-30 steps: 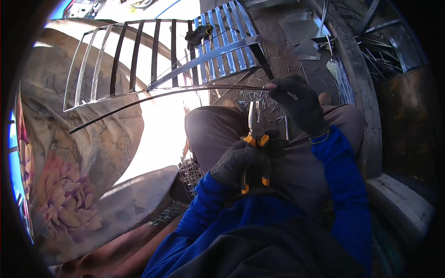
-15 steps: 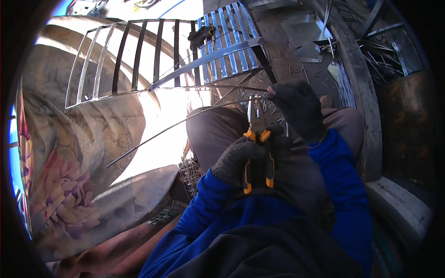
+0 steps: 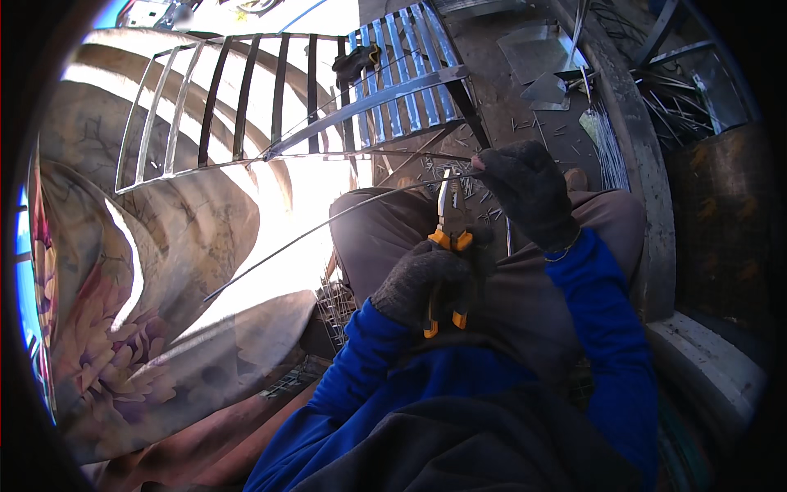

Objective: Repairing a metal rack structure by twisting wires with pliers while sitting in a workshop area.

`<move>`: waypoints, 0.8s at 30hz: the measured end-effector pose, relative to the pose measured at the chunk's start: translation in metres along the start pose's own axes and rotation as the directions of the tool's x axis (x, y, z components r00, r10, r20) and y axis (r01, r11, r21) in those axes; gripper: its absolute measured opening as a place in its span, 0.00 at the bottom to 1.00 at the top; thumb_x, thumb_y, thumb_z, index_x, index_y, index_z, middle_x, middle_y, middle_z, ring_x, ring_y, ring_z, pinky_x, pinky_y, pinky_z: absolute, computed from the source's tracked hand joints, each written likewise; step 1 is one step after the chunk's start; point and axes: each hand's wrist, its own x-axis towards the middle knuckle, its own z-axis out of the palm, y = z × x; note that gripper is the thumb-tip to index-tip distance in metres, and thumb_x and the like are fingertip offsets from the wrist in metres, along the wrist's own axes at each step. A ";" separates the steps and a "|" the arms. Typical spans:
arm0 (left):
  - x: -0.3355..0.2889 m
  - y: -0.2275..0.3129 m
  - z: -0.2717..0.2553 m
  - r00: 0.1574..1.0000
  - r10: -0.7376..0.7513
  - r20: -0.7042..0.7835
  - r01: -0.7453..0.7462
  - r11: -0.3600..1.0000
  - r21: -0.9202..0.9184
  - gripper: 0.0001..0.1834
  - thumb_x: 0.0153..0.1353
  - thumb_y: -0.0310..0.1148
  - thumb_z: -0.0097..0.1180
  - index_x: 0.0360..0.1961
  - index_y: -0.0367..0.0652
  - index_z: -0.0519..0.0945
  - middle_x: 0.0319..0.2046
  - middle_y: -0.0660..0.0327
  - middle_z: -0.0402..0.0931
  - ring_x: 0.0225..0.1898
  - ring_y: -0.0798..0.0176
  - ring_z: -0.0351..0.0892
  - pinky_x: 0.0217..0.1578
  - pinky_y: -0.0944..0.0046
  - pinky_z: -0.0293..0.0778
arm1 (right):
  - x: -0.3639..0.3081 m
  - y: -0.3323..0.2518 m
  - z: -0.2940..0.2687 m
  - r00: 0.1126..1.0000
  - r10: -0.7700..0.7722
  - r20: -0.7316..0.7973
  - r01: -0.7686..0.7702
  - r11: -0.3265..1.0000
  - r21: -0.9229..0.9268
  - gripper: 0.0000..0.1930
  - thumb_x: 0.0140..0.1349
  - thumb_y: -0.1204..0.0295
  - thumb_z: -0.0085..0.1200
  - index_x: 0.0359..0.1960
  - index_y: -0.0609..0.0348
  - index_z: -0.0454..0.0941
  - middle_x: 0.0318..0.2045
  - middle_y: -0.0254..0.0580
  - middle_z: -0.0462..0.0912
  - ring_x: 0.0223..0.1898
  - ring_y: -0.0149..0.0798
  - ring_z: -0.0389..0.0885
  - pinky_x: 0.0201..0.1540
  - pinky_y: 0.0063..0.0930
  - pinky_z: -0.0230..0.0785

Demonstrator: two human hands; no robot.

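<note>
My left hand [image 3: 414, 283], in a dark work glove, is wrapped round a pair of combination pliers [image 3: 452, 239] with orange and black handles. The jaws point away from me, between my knees. My right hand [image 3: 529, 193], gloved too, pinches one end of a long thin metal rod [image 3: 328, 220]. A bare fingertip shows through that glove. From there the rod runs left and down toward me, over my left knee. It passes across the tips of the plier jaws; whether they grip it I cannot tell.
A slatted metal frame [image 3: 283, 94] lies ahead, with a black glove [image 3: 355, 64] on it. Short cut metal pieces [image 3: 471, 184] litter the floor. A bundle of thin rods [image 3: 605, 152] lies right, beside a concrete ledge [image 3: 656, 205]. Flowered cloth [image 3: 180, 238] hangs at left.
The plier handles have come closer together in my left hand. The rod's far end has shifted slightly right. The cloth at left has billowed into new folds.
</note>
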 end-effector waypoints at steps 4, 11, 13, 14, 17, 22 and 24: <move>0.003 -0.003 -0.014 0.998 0.009 0.069 -0.010 1.000 0.013 0.17 0.63 0.30 0.60 0.51 0.35 0.77 0.34 0.55 0.82 0.30 0.62 0.83 0.31 0.64 0.80 | 0.000 0.000 0.001 0.995 0.070 0.076 -0.080 0.989 0.125 0.14 0.60 0.68 0.71 0.47 0.51 0.85 0.38 0.38 0.85 0.42 0.42 0.84 0.44 0.36 0.79; 0.000 -0.008 -0.008 0.998 0.022 -0.059 -0.019 0.999 0.037 0.23 0.62 0.29 0.59 0.59 0.39 0.73 0.36 0.51 0.79 0.30 0.57 0.81 0.32 0.59 0.80 | -0.001 0.001 -0.006 0.902 0.254 0.350 -0.383 0.845 0.374 0.10 0.63 0.65 0.69 0.42 0.54 0.87 0.37 0.42 0.88 0.39 0.42 0.87 0.44 0.39 0.78; -0.001 -0.011 -0.006 0.991 0.051 -0.124 -0.029 0.984 0.175 0.20 0.63 0.29 0.57 0.56 0.38 0.74 0.36 0.52 0.79 0.32 0.58 0.82 0.32 0.61 0.80 | 0.001 -0.002 -0.007 0.889 0.263 0.374 -0.409 0.825 0.391 0.10 0.64 0.65 0.68 0.41 0.55 0.87 0.37 0.42 0.88 0.39 0.42 0.87 0.43 0.39 0.78; 0.000 -0.013 -0.012 0.991 0.050 -0.124 -0.028 0.984 0.175 0.20 0.63 0.29 0.57 0.56 0.38 0.74 0.36 0.52 0.79 0.32 0.58 0.82 0.32 0.61 0.80 | 0.001 -0.003 -0.007 0.877 0.270 0.398 -0.433 0.804 0.407 0.10 0.64 0.65 0.68 0.41 0.56 0.87 0.36 0.42 0.88 0.39 0.41 0.87 0.43 0.38 0.78; 0.005 -0.019 -0.024 0.999 0.049 0.018 -0.051 0.984 0.168 0.18 0.63 0.30 0.58 0.53 0.37 0.75 0.35 0.55 0.79 0.32 0.60 0.82 0.31 0.64 0.79 | 0.000 0.000 -0.010 0.798 0.300 0.522 -0.545 0.728 0.415 0.11 0.67 0.64 0.66 0.42 0.58 0.87 0.36 0.42 0.88 0.39 0.40 0.87 0.43 0.36 0.78; 0.000 -0.022 -0.012 0.993 0.076 -0.095 -0.033 0.919 0.392 0.10 0.63 0.29 0.58 0.45 0.42 0.78 0.31 0.66 0.78 0.31 0.70 0.79 0.30 0.70 0.75 | 0.004 -0.002 -0.013 0.787 0.228 0.573 -0.542 0.698 0.468 0.11 0.68 0.63 0.64 0.42 0.58 0.87 0.34 0.42 0.88 0.37 0.38 0.87 0.42 0.34 0.78; 0.000 -0.030 -0.020 0.986 0.094 -0.137 -0.032 0.915 0.402 0.10 0.63 0.29 0.59 0.45 0.43 0.78 0.32 0.66 0.77 0.32 0.71 0.78 0.31 0.70 0.75 | 0.003 -0.004 -0.015 0.785 0.206 0.584 -0.535 0.701 0.472 0.11 0.69 0.62 0.64 0.42 0.57 0.87 0.34 0.42 0.88 0.36 0.37 0.87 0.41 0.34 0.78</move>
